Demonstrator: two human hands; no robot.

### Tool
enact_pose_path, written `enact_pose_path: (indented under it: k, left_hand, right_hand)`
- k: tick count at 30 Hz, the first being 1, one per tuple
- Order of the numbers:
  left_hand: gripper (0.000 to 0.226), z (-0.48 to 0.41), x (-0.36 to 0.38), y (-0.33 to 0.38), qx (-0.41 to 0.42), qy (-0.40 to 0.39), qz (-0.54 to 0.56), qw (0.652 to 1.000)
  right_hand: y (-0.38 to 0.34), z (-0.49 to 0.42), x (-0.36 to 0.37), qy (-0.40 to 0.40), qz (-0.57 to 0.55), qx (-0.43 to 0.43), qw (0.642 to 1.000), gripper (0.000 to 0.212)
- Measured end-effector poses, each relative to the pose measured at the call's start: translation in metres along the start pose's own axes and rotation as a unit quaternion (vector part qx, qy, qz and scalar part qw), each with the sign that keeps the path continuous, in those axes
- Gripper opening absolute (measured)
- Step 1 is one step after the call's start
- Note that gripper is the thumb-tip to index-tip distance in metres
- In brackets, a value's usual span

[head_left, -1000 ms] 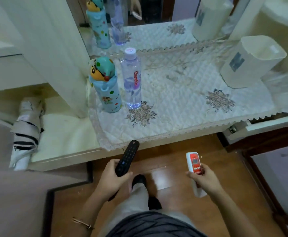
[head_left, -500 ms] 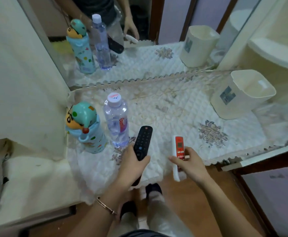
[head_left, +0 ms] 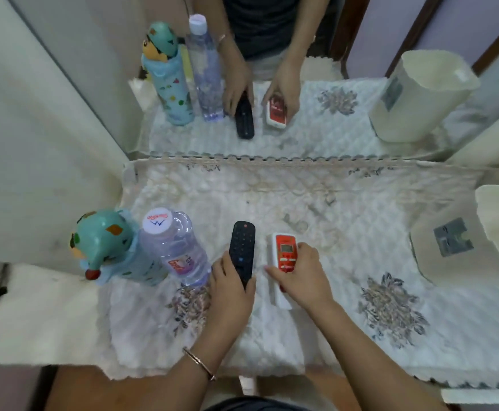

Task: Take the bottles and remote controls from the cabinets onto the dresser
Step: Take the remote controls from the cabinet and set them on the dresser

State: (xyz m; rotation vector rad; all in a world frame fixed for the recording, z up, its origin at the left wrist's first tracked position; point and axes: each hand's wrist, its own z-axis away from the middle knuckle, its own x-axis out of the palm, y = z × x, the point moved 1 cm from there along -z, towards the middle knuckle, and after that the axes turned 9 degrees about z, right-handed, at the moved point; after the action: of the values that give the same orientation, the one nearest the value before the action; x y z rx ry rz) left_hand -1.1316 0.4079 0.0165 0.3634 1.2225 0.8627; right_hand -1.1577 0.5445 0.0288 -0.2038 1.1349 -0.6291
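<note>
Left hand point(head_left: 230, 289) gripping the black remote point(head_left: 241, 250), right hand point(head_left: 298, 277) the red remote point(head_left: 284, 256), we had just lowered both to the dresser point(head_left: 331, 321), right of the water bottle point(head_left: 174, 247).

- A white quilted cloth point(head_left: 316, 221) with a scalloped edge lies spread flat.
- A mirror point(head_left: 361, 34) stands along the far edge of the cloth and shows the cloth again.
- A cream plastic bin point(head_left: 432, 262) with a dark label on its side stands on the right end of the cloth.
- Two grey-blue flower patterns are stitched into the cloth, one near its right front point(head_left: 390, 310) and one near its left front point(head_left: 192, 304).
- A cream panel point(head_left: 34, 143) rises just at the left of the cloth.
- A brown wooden floor point(head_left: 79, 390) shows below the near edge of the cloth.
</note>
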Motion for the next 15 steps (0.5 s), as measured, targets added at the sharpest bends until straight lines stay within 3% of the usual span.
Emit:
enact_pose_path:
  k: [7, 15]
  left_hand:
    - [0.063, 0.009, -0.006, -0.008, 0.012, 0.009, -0.034, 0.999]
    - [0.067, 0.011, -0.01, -0.014, 0.019, -0.001, -0.03, 0.999]
  right_hand:
    - [-0.002, -0.003, 0.016, -0.017, 0.059, -0.04, 0.997, 0.089]
    - [-0.011, -0.002, 0.027, -0.028, 0.021, -0.07, 0.997, 0.083]
